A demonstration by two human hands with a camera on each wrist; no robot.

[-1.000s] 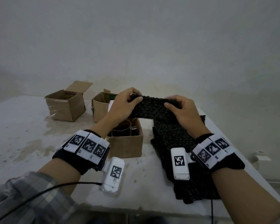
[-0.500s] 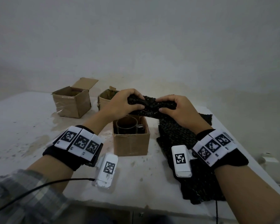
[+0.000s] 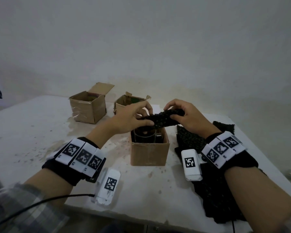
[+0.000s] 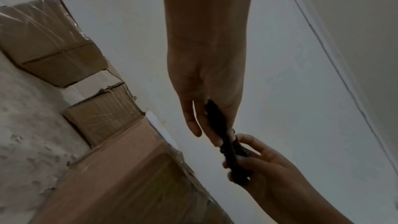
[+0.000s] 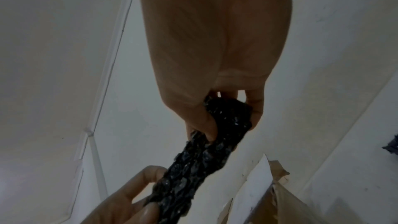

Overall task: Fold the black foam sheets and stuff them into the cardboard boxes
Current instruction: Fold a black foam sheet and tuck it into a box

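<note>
A folded black foam sheet [image 3: 163,118] hangs between my two hands, just above the open nearest cardboard box [image 3: 149,153]. My left hand [image 3: 138,118] pinches its left end, thumb on top and fingers beneath. My right hand [image 3: 178,113] grips its right end with curled fingers. In the left wrist view the foam sheet [image 4: 224,135] runs from my left hand [image 4: 206,125] to the other one. The right wrist view shows the foam sheet [image 5: 206,156] held by my right hand [image 5: 224,117]. Inside the box stands a dark round cup [image 3: 144,136].
A pile of black foam sheets [image 3: 208,174] lies on the white table [image 3: 32,132] to the right of the box, under my right forearm. Two more open cardboard boxes [image 3: 87,107] [image 3: 128,102] stand farther back on the left. The table's front edge is close.
The foam sheet has been folded narrower and brought lower and left, over the nearest box. My hands moved closer together. The head view tilted down.
</note>
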